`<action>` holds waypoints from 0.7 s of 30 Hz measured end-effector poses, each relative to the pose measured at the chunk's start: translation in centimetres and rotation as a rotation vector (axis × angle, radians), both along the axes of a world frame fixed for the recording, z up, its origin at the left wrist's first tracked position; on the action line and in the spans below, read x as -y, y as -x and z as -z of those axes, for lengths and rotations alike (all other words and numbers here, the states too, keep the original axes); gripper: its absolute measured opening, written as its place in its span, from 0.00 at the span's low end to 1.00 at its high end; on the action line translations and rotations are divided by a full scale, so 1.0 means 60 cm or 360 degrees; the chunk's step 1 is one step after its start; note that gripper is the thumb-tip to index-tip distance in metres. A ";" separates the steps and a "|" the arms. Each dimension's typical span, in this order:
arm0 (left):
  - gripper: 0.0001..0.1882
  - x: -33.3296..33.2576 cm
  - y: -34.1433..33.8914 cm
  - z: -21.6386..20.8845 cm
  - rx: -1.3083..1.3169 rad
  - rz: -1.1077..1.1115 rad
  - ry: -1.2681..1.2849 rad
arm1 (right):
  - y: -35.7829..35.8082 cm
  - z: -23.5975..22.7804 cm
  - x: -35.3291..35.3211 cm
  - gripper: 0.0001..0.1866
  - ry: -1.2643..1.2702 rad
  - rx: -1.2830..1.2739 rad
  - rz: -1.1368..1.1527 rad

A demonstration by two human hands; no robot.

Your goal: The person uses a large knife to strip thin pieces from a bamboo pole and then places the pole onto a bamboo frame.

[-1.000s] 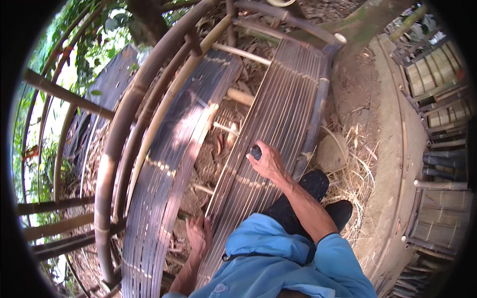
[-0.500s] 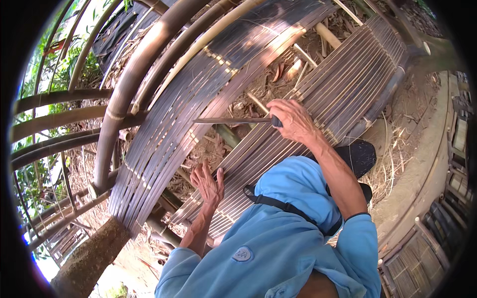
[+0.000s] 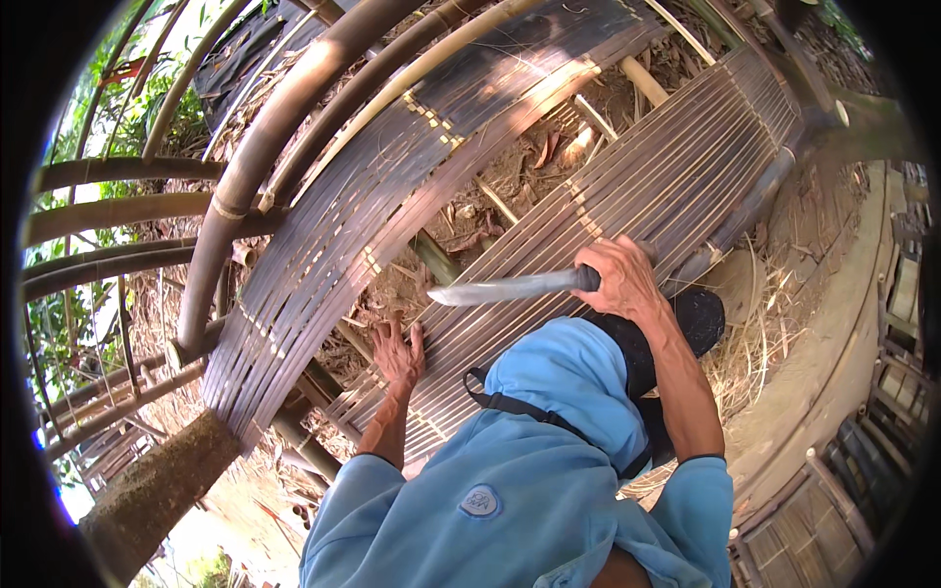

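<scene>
My right hand [image 3: 619, 276] is closed around the dark handle of a machete [image 3: 510, 287]. Its long grey blade points left, with the broad flat side showing, above a seat of thin bamboo slats [image 3: 549, 250]. My left hand [image 3: 397, 353] rests at the near left edge of that slatted seat, fingers stretched out and spread, holding nothing. I sit on the slats with a blue-clothed leg [image 3: 559, 367] bent in front of me. Whether the blade touches the slats cannot be made out.
A second slatted bamboo panel [image 3: 343, 225] runs alongside, with a gap of soil and dry leaves between. Thick bamboo poles [image 3: 265, 118] curve along the left. A tree trunk [image 3: 162, 500] stands at lower left. Woven bamboo panels [image 3: 804, 519] lie at lower right.
My right hand has moved down and to the right with the machete, and the blade has turned to show its flat side. My left hand has shifted slightly left.
</scene>
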State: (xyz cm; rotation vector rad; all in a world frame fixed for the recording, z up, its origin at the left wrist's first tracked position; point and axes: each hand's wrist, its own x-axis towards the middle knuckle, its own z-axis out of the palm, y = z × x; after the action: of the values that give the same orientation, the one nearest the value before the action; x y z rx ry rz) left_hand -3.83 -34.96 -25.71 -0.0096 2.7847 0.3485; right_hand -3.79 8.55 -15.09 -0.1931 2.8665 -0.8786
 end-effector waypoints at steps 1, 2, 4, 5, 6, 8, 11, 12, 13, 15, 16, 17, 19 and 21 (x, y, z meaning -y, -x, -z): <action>0.26 0.002 -0.001 0.002 -0.0037 0.0013 0.0029 | -0.008 -0.003 -0.007 0.20 -0.0025 0.0034 -0.0010; 0.26 0.005 -0.001 0.003 -0.0111 0.0037 0.0030 | -0.016 -0.002 -0.015 0.21 -0.0032 0.0056 -0.0042; 0.26 0.006 -0.007 0.000 -0.0235 0.0082 0.0031 | -0.035 0.002 -0.027 0.22 -0.0049 0.0125 -0.0109; 0.26 0.004 -0.007 0.002 -0.0347 0.0107 -0.0019 | -0.037 0.004 -0.034 0.23 -0.0047 0.0211 -0.0137; 0.26 -0.008 -0.005 -0.010 -0.0189 0.0029 -0.0023 | -0.044 0.009 -0.040 0.24 -0.0066 0.0242 -0.0147; 0.26 -0.003 -0.009 -0.001 -0.0203 0.0031 -0.0032 | -0.044 0.019 -0.051 0.25 -0.0095 0.0262 -0.0205; 0.28 -0.004 -0.003 -0.007 -0.0167 -0.0023 -0.0053 | -0.011 0.020 -0.065 0.27 -0.0069 0.0315 -0.0363; 0.28 -0.001 -0.011 -0.008 -0.0180 -0.0022 -0.0024 | -0.002 0.021 -0.066 0.27 -0.0037 0.0300 -0.0394; 0.29 -0.003 -0.007 -0.006 -0.0223 -0.0024 0.0005 | 0.014 0.021 -0.065 0.26 0.0011 0.0294 -0.0452; 0.31 0.006 -0.011 0.004 -0.0336 -0.0008 0.0026 | 0.059 0.035 -0.040 0.25 0.0148 0.0173 -0.0344; 0.31 0.011 -0.015 0.002 -0.0352 -0.0035 0.0012 | 0.080 0.032 -0.016 0.25 0.0229 0.0135 -0.0292; 0.32 0.012 -0.016 0.004 -0.0367 -0.0063 0.0000 | 0.105 0.021 0.003 0.23 0.0151 0.0126 -0.0291; 0.32 0.008 -0.029 -0.009 -0.0475 -0.0065 -0.0021 | 0.124 0.040 0.024 0.22 0.0072 -0.0056 -0.0277; 0.34 0.010 -0.027 -0.026 -0.0866 -0.0020 0.0005 | 0.153 0.046 0.046 0.22 0.0032 -0.0100 -0.0280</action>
State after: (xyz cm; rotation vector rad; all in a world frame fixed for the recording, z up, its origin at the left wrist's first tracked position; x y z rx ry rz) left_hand -2.21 -35.55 -24.14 0.0781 3.3237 0.3981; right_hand -12.96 5.79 -17.85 -0.4750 2.8432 -0.8822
